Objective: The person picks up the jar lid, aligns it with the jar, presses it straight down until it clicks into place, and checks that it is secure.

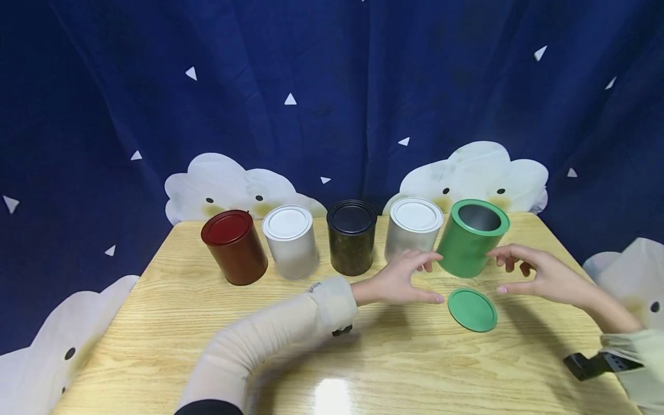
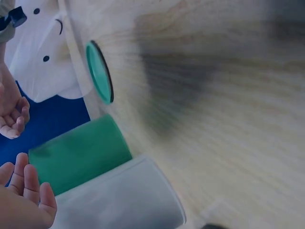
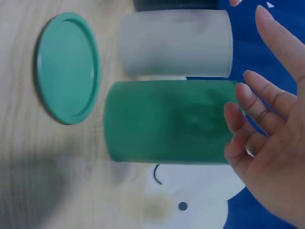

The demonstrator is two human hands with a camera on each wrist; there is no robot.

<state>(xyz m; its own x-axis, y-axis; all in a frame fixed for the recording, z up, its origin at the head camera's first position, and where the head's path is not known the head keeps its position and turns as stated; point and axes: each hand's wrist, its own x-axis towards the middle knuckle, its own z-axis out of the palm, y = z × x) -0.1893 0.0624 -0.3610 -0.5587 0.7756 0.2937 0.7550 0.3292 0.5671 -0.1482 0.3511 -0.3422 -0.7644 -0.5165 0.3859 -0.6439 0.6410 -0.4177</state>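
Observation:
A green can (image 1: 465, 245) stands without its lid at the right end of a row, its dark inside showing. In front of it on the table lies a round green lid (image 1: 472, 310). My left hand (image 1: 402, 278) hovers left of the lid, thumb and fingers spread apart, holding nothing. On the other side my right hand (image 1: 539, 275) faces it, fingers loosely bent and also holding nothing. In the right wrist view the right fingers overlap the rim of the green can (image 3: 167, 121); whether they touch it I cannot tell.
Left of the green can stand a white can (image 1: 413, 230), a black can (image 1: 351, 237), another white can (image 1: 290, 242) and a dark red can (image 1: 234, 248), all lidded. The wooden table (image 1: 404, 374) ends at a blue curtain (image 1: 332, 127) with white cloud shapes.

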